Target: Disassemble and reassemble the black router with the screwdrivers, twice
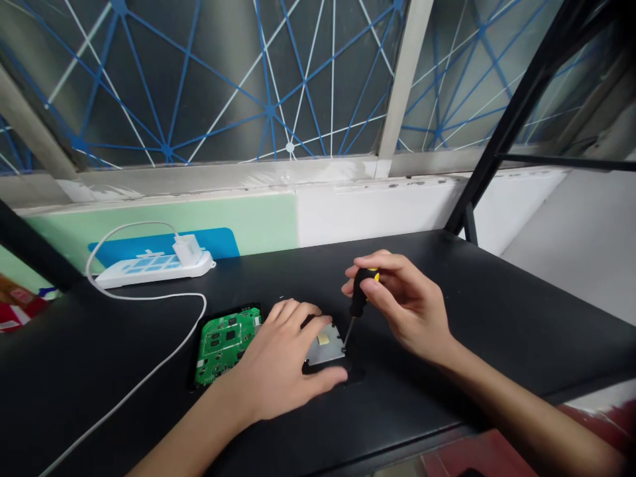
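My right hand (407, 301) grips a black-and-yellow screwdriver (358, 301) with its shaft pointing down. The tip meets the right edge of a silver metal plate (325, 352), close to a corner. This plate, with a small pale pad on it, sits in a dark casing (354, 374). My left hand (278, 354) lies across the casing's left part, index finger at the far edge and thumb at the near one, holding it on the table. Partly hidden behind my left hand is a green circuit board (223, 341) in a black shell.
A white power strip (159, 266) with a plugged-in charger (187, 250) stands at the back left. Its white cable (169, 358) runs over the black table (497, 311) towards the front left. Red packaging (20, 305) lies at the far left. Black frame posts (489, 159) rise at the sides.
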`<state>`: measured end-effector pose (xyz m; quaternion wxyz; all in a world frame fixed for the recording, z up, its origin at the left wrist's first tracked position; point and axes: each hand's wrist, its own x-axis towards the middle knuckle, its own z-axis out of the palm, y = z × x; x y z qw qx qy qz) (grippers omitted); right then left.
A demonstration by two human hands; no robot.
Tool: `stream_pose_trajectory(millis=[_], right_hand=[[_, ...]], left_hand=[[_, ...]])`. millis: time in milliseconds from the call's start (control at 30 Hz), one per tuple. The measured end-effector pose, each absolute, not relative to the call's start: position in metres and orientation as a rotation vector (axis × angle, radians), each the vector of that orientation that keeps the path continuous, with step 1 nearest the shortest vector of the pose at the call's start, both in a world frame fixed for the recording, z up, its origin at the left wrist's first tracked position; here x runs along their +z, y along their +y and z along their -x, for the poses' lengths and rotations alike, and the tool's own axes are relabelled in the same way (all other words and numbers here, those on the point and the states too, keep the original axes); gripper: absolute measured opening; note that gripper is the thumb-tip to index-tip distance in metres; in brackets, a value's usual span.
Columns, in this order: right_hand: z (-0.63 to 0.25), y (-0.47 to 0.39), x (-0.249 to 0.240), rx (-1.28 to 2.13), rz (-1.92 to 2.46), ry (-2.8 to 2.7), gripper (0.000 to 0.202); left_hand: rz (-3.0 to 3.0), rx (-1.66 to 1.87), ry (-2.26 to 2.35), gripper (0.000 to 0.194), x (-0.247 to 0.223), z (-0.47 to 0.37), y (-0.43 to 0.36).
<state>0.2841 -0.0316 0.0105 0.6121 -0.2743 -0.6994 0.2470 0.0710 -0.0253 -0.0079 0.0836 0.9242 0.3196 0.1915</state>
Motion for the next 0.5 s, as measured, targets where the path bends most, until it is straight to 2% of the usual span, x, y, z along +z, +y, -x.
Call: stream_pose_trajectory(millis=[100,167,233,500], right_hand=[[-0.285,-0.034,0.012,0.596,0.628,-1.662,0.028],[-0.285,-0.036,0.014,0.601,0.621,-1.681,0.029],[-0.284,-0.037,0.016,0.604,0.626,-1.711,0.03],[-0.279,-0.031,0.02,0.403,0.712,-1.848,0.04]], left_hand=[[-2.756,0.415,0.997,0.09,-0.007,-0.068,-0.025],[-2.764,0.329,1.0,0.103,-0.008,-0.066,-0.026],[-2.778,0.287,0.996,0.107,-0.01,-0.065,-0.026],[-2.795,0.329,1.026,0.098,-0.014,-0.065,-0.026]])
